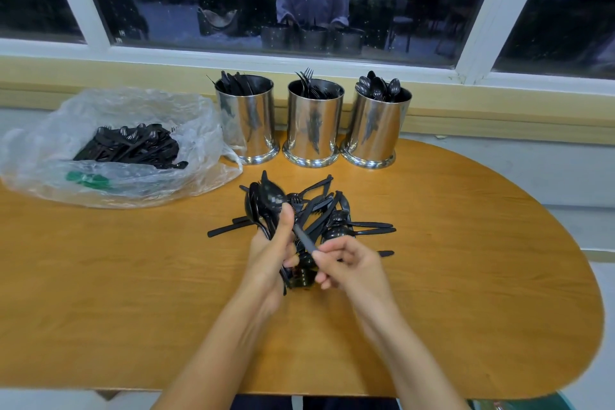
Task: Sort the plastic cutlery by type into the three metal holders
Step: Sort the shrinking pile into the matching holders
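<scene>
Three shiny metal holders stand in a row at the table's far edge: the left holder (247, 120) has black knives, the middle holder (314, 123) forks, the right holder (376, 125) spoons. A loose pile of black plastic cutlery (332, 216) lies in the middle of the table. My left hand (271, 253) grips a bundle of black spoons (263, 206), bowls pointing away from me. My right hand (346, 261) pinches the handle end of one black spoon (304, 240) whose bowl rests against the bundle.
A crumpled clear plastic bag (109, 143) with more black cutlery lies at the left of the wooden table (466, 276). A yellow ledge and a dark window run behind the holders. The table's rounded edge curves at the right.
</scene>
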The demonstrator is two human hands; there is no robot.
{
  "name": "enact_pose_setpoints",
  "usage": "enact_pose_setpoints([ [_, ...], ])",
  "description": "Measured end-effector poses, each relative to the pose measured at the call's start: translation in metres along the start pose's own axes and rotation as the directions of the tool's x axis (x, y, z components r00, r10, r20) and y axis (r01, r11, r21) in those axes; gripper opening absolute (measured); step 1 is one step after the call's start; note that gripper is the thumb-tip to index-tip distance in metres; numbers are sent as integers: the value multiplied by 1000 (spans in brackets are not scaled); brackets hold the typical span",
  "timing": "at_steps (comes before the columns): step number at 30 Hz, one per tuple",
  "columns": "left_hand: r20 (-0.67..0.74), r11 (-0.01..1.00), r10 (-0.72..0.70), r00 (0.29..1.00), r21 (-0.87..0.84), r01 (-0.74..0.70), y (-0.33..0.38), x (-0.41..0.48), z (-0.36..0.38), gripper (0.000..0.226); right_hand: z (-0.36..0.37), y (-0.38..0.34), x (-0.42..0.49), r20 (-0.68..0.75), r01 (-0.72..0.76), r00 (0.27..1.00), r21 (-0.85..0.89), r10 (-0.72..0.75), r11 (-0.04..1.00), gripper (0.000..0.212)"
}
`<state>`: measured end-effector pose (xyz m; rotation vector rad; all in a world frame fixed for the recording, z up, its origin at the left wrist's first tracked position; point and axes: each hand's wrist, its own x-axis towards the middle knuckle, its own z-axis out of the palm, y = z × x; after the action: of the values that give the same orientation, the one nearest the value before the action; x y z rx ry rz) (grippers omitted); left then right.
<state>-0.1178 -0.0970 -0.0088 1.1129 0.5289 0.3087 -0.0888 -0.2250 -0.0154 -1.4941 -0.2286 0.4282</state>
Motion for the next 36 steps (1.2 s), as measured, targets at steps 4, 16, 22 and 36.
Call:
enact_pose_setpoints([
  [4, -70, 1000, 7, 998, 25, -5, -1, 0, 1, 64, 18, 7, -4, 10, 28, 1000, -3, -28, 1000, 6],
  [16, 103, 999, -21, 994, 28, 19, 0, 1, -11, 27, 3, -9, 24, -57, 131, 988, -212, -146, 968, 9],
  [22, 257, 990, -69, 964, 140, 33, -1, -7, -5, 25, 8, -37, 62, 46, 110, 994, -343, -100, 933, 19],
  [36, 184, 997, -65, 981, 58, 55, -2, -5, -11, 27, 12, -47, 73, 232, 208, 964, -357, -130, 911, 20],
])
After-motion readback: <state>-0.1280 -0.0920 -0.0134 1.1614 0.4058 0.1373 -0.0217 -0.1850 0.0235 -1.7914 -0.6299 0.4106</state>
